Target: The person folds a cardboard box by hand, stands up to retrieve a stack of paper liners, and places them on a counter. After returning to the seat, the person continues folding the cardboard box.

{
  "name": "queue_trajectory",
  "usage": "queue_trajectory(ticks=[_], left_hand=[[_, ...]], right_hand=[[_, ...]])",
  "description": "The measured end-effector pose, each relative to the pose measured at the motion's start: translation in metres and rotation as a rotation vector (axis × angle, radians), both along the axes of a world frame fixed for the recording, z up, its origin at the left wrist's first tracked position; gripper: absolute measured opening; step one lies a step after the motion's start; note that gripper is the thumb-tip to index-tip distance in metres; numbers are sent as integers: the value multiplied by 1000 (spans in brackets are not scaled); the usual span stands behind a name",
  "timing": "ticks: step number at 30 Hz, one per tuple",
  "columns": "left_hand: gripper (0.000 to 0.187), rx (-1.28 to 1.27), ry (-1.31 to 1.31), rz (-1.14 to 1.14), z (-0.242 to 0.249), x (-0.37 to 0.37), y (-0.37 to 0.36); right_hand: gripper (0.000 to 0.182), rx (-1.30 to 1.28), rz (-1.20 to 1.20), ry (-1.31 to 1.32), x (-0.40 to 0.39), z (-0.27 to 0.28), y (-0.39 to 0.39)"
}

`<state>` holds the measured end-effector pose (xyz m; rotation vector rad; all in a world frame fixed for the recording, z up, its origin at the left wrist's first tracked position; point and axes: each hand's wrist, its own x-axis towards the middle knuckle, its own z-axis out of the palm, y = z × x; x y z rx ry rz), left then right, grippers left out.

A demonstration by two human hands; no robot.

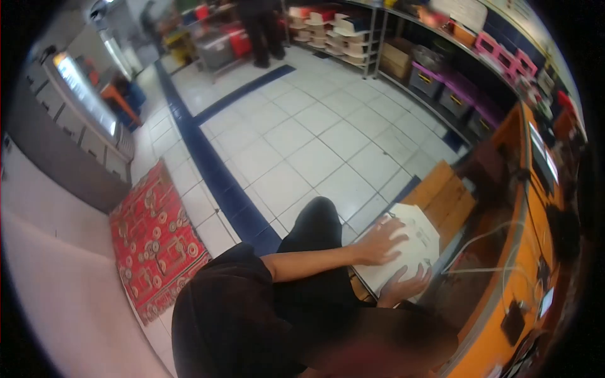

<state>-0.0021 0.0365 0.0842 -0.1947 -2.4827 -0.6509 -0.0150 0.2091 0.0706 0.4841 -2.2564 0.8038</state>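
Observation:
A flat white angular-cut sheet (416, 242) lies on a low wooden bench (450, 195) in front of an orange counter. My left hand (378, 242) rests flat on top of the sheet with its fingers spread, my bare forearm reaching across from my dark-clothed body. My right hand (403, 288) is at the near edge of the sheet, fingers curled over that edge. My knee in dark trousers (315, 217) is bent just beside the bench.
An orange counter (504, 302) with white cables and small devices runs along the right. Shelves hold stacked hats (340, 28) and bins (441, 88). A red patterned rug (154, 242) lies on the white tiled floor. A person stands far off (261, 31).

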Motion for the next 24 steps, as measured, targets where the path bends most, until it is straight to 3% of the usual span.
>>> queue_trajectory(ticks=[1,4,6,8,10,12,13,14,16,18,20,21,22,24], left_hand=[[49,-4,4,28,7,-2,3],[50,33,139,-21,18,3,10],[51,91,240,-55,16,3,11],[53,74,221,-61,4,6,10],[51,115,210,-37,0,7,10],[48,129,213,-45,3,9,10],[47,140,233,-73,1,7,11],[45,143,252,-97,-2,6,9],[44,95,183,-100,-3,9,-1],[43,70,84,-12,-12,9,1],[42,77,121,-16,-5,5,0],[43,81,170,-46,11,6,1],[43,89,217,-84,18,7,1],[41,134,239,-134,2,-4,6]], right_hand=[[38,-6,32,-17,2,-13,-2],[43,288,40,-134,-2,-71,3],[46,140,33,-173,-6,-47,0],[40,-25,47,0,-9,-12,-6],[36,-56,72,-62,-9,-24,1],[32,533,-50,-97,-8,-74,9],[32,438,-70,-185,-8,-84,9],[32,435,-56,-167,-11,-60,5],[32,104,11,47,-13,13,-9],[32,5,-5,26,-16,14,-5],[33,-276,223,3,-19,-15,-10],[33,226,60,-210,-22,-58,6],[32,465,-82,-211,-7,-79,-1],[30,235,-46,-290,-19,-58,3]])
